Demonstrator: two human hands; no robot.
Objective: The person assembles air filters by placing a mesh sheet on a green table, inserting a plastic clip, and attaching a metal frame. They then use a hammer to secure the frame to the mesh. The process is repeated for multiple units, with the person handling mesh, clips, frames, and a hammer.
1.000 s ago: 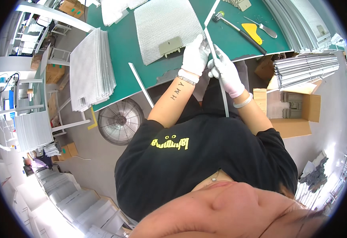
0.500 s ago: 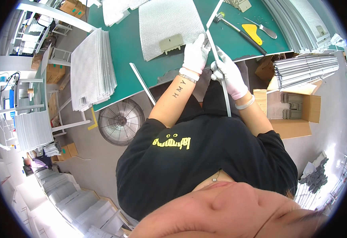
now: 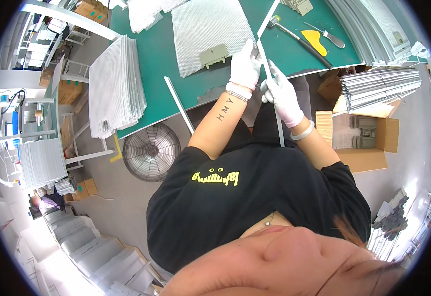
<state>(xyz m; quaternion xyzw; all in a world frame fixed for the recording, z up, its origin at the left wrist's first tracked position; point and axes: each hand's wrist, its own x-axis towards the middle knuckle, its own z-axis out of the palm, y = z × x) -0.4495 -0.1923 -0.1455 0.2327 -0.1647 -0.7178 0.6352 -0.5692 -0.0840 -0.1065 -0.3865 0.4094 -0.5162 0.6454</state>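
Observation:
A long, thin pale metal strip (image 3: 263, 52) runs from near my body to the bench, meeting another pale strip (image 3: 269, 18) at an angle. My left hand (image 3: 245, 66), white-gloved, is closed on the strip near that junction. Lower along the same strip, my gloved right hand (image 3: 283, 98) grips it between thumb and fingers. Beyond my left hand lies a silvery mesh sheet (image 3: 210, 29), with a grey-beige notched plate (image 3: 214, 55) on its near edge. A separate-looking pale strip (image 3: 178, 102) slants past the bench edge left of my left forearm; its lower end is hidden.
On the green bench (image 3: 156, 59) lie a hammer (image 3: 302, 42), a yellow scraper (image 3: 314, 42) and a screwdriver (image 3: 333, 39). Mesh stacks (image 3: 117, 89) flank it. A round floor fan (image 3: 151, 152) stands below left; an open carton (image 3: 361, 159) sits at right.
Both hands have shifted slightly, the left one a little right and down, still on the strip. The strip's near end has moved slightly left. The bench items look unmoved.

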